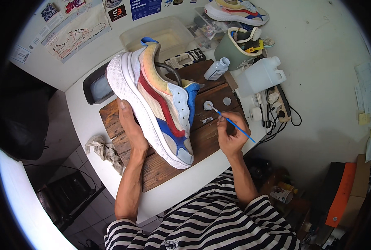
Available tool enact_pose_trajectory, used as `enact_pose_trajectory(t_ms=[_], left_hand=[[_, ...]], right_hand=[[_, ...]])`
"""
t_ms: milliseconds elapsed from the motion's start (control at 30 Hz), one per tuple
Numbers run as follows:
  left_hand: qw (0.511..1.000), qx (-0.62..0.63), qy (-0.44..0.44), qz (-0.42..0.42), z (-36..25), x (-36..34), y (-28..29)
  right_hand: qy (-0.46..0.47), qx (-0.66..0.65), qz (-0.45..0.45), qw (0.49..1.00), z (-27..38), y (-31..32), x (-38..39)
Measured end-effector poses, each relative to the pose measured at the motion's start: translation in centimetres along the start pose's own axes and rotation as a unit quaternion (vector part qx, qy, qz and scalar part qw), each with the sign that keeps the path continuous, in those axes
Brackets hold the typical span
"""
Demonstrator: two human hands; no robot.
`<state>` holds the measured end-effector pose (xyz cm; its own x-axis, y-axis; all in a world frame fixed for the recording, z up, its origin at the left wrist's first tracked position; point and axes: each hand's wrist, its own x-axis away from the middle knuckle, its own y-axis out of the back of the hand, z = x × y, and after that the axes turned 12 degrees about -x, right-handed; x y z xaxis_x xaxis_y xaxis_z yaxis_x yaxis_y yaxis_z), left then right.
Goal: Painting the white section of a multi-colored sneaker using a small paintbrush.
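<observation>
My left hand (132, 129) grips a multicoloured sneaker (154, 100) by its thick white sole, holding it tilted above a dark wooden board (160, 177). The upper has cream mesh, a red wavy stripe and blue patches; its toe points toward me. Between the closed fingers of my right hand (232, 139) is a thin blue paintbrush (241, 128). Its bristles reach a small round cap (207, 104) with whitish contents on the board. Another small pale disc (227, 101) lies to the right of that cap. Behind them stands an uncapped white bottle (217, 70).
A crumpled rag (105, 152) lies left of the board, near a dark tray (94, 91). At the back are a clear plastic tub (152, 33), a green bucket (229, 52) of tools and another sneaker (239, 16). A translucent jug (260, 77) and a cabled power strip (284, 102) sit right.
</observation>
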<state>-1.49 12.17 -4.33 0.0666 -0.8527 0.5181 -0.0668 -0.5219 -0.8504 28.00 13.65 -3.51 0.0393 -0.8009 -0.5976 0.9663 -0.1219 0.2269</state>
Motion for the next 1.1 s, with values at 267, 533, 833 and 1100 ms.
enact_pose_trajectory(t_ms=[267,533,833,1100], left_hand=[[0.809,-0.478,-0.342,-0.013,2.5,-1.3,1.5],[0.9,-0.355,-0.252,0.034,1.3,-2.9,3.8],[0.795,-0.5,-0.345,0.013,2.8,-0.2,0.7],[0.731,-0.552,-0.399,0.04,2.9,-0.2,-0.3]], right_hand=[[0.08,0.091,0.005,0.993,-0.7,-0.8,-0.2],[0.026,0.082,0.012,0.996,-0.9,-0.8,-0.1],[0.081,-0.027,-0.043,0.995,0.6,-0.3,1.0],[0.054,-0.118,0.029,0.991,8.9,-0.4,0.2]])
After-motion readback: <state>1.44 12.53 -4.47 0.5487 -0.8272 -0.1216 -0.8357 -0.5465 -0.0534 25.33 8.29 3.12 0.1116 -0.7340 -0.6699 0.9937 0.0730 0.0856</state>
